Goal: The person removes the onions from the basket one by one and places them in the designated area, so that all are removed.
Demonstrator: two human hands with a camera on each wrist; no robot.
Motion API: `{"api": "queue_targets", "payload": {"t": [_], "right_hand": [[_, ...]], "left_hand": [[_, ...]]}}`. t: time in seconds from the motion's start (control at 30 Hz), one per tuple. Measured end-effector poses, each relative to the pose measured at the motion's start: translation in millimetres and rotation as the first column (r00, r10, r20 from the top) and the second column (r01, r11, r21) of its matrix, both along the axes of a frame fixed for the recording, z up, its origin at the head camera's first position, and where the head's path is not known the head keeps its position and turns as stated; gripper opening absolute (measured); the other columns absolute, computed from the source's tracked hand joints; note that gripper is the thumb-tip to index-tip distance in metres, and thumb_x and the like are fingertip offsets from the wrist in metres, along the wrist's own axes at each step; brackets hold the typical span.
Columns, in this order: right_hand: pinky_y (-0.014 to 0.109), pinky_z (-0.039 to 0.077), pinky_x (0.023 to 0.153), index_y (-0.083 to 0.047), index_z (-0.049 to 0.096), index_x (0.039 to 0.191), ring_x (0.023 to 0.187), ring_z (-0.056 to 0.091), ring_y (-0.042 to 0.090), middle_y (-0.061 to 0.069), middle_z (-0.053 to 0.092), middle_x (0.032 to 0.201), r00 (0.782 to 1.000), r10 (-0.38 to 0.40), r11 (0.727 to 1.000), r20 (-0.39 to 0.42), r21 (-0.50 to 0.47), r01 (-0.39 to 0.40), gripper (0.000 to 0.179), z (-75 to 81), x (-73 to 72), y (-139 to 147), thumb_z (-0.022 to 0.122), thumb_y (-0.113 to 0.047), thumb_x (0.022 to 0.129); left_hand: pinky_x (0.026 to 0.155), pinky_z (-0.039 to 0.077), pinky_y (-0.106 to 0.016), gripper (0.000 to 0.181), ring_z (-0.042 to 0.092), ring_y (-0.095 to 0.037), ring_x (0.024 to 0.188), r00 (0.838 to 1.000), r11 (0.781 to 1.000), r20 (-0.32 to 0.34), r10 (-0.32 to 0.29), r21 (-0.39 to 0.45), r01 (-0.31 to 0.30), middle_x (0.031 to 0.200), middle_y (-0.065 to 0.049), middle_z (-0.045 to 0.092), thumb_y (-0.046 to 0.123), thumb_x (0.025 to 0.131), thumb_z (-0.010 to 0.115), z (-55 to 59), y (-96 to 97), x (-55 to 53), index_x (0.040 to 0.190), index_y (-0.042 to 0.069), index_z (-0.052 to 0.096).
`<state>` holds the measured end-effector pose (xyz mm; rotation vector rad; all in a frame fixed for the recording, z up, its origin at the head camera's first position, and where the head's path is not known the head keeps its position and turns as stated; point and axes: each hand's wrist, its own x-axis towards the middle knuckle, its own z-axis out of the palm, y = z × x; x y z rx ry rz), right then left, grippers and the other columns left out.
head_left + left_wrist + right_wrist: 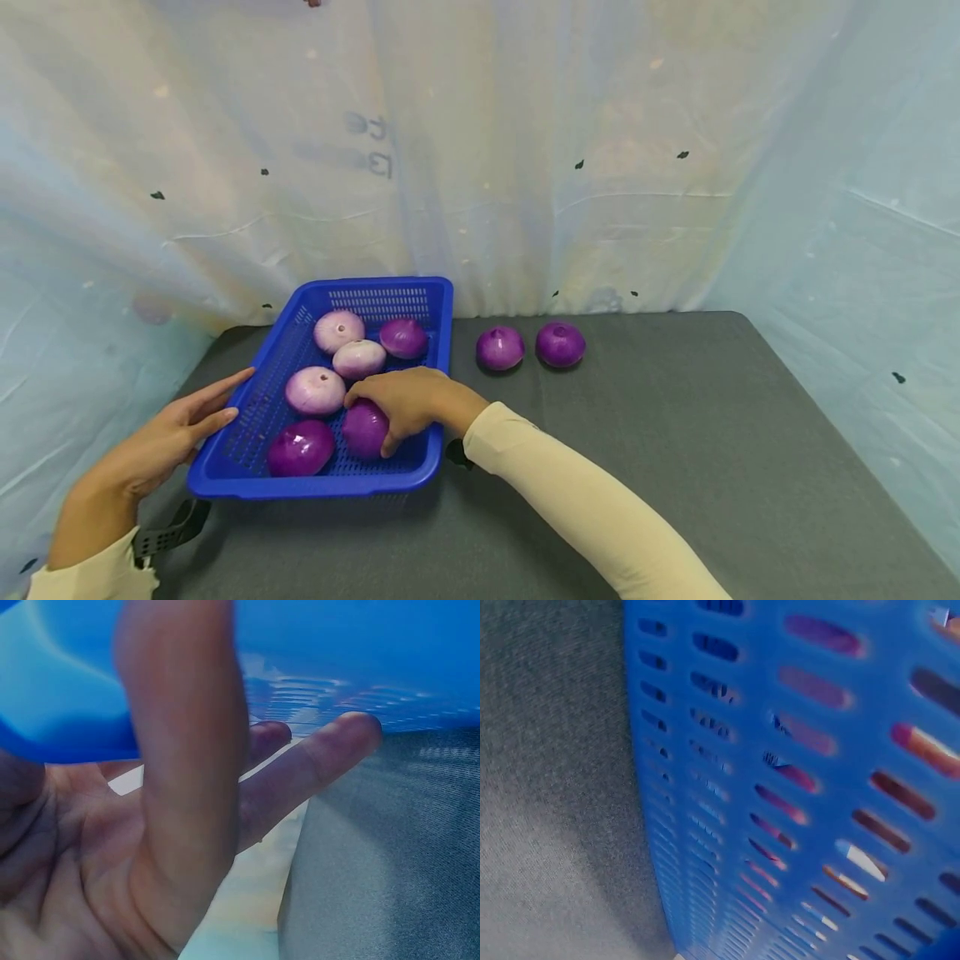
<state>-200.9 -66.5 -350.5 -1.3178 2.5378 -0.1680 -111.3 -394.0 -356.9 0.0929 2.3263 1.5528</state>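
Right hand [408, 402] clamped round a purple onion [363, 430], near right inside the blue basket [318, 487]. Left hand [160, 439]: fingers straight, thumb apart, at basket's left side. Far sheet [480, 242] bears faint characters [379, 165], apparently reversed; not reliably legible.

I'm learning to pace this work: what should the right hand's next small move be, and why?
Probably a gentle lift of the purple onion that the right hand holds: the hand already curls round it, the left hand is at the side of the blue basket, and two more purple onions sit outside it, on the table.
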Motion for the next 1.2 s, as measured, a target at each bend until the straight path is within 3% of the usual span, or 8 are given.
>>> {"api": "queue_targets", "payload": {"t": [0.17,0.37,0.83,1.0,1.2], "right_hand": [[0.041,0.048,0.097,-0.046,0.047,0.133,0.117,0.059,0.007,-0.022,0.056,0.134,1.000,-0.015,0.999,0.019,0.030,0.014,0.079,-1.8,-0.2,-1.1,0.090,-0.051,0.067],[0.045,0.046,0.103,-0.051,0.040,0.141,0.129,0.053,0.008,-0.026,0.047,0.145,1.000,0.004,0.996,0.006,0.084,-0.005,0.091,-2.1,2.0,-5.1,0.090,-0.053,0.065],[0.049,0.045,0.106,-0.053,0.042,0.141,0.130,0.051,0.009,-0.022,0.049,0.140,0.998,0.048,0.988,0.029,0.143,-0.052,0.090,0.7,2.7,-4.1,0.092,-0.043,0.067],[0.046,0.044,0.109,-0.048,0.045,0.142,0.131,0.050,0.008,-0.021,0.050,0.139,0.998,0.051,0.992,0.021,0.112,-0.053,0.083,0.7,2.4,-3.2,0.089,-0.045,0.071],[0.032,0.048,0.103,-0.042,0.044,0.145,0.122,0.054,0.004,-0.021,0.047,0.138,0.995,0.091,0.996,-0.029,0.025,-0.090,0.085,2.1,3.8,-1.3,0.088,-0.043,0.073]], "left_hand": [[0.075,0.061,-0.049,0.063,0.072,-0.015,0.099,1.000,1.000,-0.004,-0.012,0.004,0.012,0.117,0.033,0.057,0.026,0.109,0.039,-0.3,0.0,-0.3,0.162,0.025,0.005],[0.074,0.061,-0.048,0.062,0.072,-0.013,0.099,1.000,1.000,-0.012,-0.015,0.004,0.015,0.117,0.034,0.057,0.025,0.109,0.039,-0.8,-1.6,1.1,0.162,0.025,0.005],[0.075,0.060,-0.052,0.064,0.073,-0.017,0.098,1.000,1.000,-0.002,0.005,0.011,-0.005,0.114,0.030,0.059,0.025,0.108,0.042,0.3,1.1,-1.3,0.162,0.025,0.006],[0.074,0.060,-0.050,0.063,0.073,-0.016,0.098,1.000,1.000,-0.008,-0.007,0.025,0.007,0.116,0.030,0.061,0.023,0.109,0.041,-0.3,0.1,-1.7,0.162,0.025,0.007],[0.075,0.061,-0.048,0.063,0.072,-0.014,0.100,0.999,0.998,-0.007,-0.031,0.052,0.031,0.119,0.030,0.061,0.020,0.109,0.040,-2.7,-2.9,-1.6,0.162,0.026,0.006]]}}
